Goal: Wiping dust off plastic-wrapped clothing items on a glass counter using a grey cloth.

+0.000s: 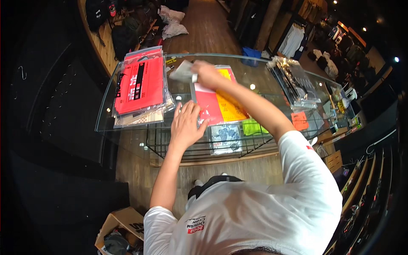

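Observation:
On the glass counter top (255, 68) lies a red and yellow packet in a clear plastic sleeve (208, 105). My left hand (187, 122) is spread flat by its near left corner, fingertips at its edge. Above its far left edge, my right hand (207, 75) grips a blurred greyish cloth or wad (183, 71); its exact kind cannot be told. A stack of red packets in clear sleeves (143, 83) lies to the left, over a beige patterned packet (140, 119). To the right is a pile of dark packets in clear sleeves (295, 83).
Under the glass, a black wire rack (191, 149) holds a blue-and-white packet (226, 138) and a lime green item (253, 127). An orange piece (299, 120) is at the right. An open cardboard box (122, 220) stands on the floor, lower left.

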`<state>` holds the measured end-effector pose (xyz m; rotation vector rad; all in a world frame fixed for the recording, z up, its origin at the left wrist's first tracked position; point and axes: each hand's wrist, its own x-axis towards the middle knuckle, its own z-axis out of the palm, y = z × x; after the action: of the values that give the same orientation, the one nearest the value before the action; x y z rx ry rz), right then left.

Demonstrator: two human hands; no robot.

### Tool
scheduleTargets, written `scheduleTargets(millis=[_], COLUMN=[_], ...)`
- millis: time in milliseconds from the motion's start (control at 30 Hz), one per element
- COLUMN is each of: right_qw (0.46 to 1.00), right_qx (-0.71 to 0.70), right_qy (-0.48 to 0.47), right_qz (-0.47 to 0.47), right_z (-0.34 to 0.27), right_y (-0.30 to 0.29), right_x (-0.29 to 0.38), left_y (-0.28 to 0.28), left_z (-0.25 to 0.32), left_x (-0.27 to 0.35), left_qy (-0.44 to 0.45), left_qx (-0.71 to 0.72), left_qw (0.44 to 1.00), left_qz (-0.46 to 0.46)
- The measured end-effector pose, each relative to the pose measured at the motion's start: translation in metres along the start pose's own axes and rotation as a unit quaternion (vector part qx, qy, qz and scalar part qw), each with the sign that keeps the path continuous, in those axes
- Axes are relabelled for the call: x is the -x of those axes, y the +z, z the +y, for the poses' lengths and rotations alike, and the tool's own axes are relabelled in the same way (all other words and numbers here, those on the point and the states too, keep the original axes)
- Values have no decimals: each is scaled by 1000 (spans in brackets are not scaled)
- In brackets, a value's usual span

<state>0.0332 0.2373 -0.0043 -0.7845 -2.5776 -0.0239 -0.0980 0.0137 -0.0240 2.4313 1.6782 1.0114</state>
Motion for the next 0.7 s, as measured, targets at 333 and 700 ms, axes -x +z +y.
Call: scheduleTargets(millis=[333,700], right_qw=[987,940], right_qx=[-130,115], right_qy=[91,315], right_qz=[32,62], right_z=[-121,47], right_y=[-45,-79], right_x=[107,169], left_y=[14,0], left_z=[-14,-7], left_x=[0,-6], left_qy=[-56,42], left_qx=[34,16], left_qw=[998,998], left_qz=[-5,-34])
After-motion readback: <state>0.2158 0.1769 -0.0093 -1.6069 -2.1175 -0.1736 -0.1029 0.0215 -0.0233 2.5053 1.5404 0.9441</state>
